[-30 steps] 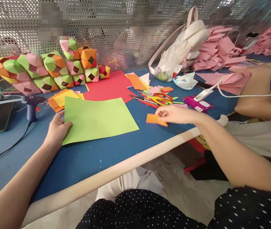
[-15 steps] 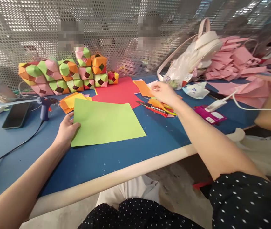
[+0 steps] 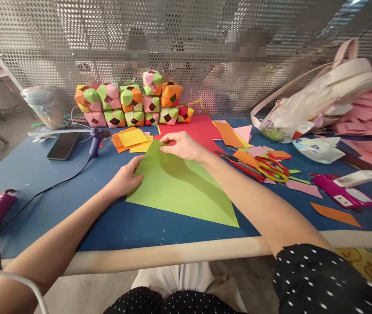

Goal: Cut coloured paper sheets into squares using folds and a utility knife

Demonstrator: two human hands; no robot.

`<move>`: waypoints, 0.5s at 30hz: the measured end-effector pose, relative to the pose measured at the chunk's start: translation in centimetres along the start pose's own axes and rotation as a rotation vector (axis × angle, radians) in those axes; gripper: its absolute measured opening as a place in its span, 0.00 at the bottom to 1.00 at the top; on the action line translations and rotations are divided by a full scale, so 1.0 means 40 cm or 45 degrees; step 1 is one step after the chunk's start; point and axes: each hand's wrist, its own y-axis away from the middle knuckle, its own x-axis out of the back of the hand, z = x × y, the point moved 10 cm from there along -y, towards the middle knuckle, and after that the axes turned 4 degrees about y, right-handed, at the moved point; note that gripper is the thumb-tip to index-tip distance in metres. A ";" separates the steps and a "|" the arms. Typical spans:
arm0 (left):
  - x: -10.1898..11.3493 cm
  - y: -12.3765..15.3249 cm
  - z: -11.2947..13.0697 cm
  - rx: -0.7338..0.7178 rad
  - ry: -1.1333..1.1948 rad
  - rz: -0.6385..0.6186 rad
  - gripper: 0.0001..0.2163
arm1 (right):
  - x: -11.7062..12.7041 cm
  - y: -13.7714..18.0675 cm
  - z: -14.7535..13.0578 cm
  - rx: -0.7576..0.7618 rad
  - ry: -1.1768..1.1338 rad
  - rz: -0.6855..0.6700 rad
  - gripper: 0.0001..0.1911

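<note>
1. Phone [image 3: 63,146], lying flat on the blue table [image 3: 114,226]; glue gun [image 3: 96,141] just beside it.
2. Left hand [image 3: 126,177], at the left edge of the green sheet [image 3: 181,189]; thumb and fingers parted; whether they grip the paper cannot be told.
3. Green sheet, on the table before the person, nearer than the red sheet [image 3: 203,131].
4. Right hand [image 3: 185,147], reaching across to the sheet's far left corner; thumb and forefinger slightly apart there, their hold unclear.
5. Scissors [image 3: 275,175], among paper scraps.
6. Orange strip [image 3: 335,214], near the table's front edge.
</note>
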 end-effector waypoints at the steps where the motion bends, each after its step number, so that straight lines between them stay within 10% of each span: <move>1: -0.001 -0.001 -0.004 -0.018 -0.109 -0.086 0.26 | 0.003 0.023 -0.009 0.021 -0.012 0.007 0.09; 15: -0.024 0.037 -0.014 -0.022 -0.449 -0.677 0.12 | -0.043 0.351 -0.080 0.512 0.232 -0.165 0.09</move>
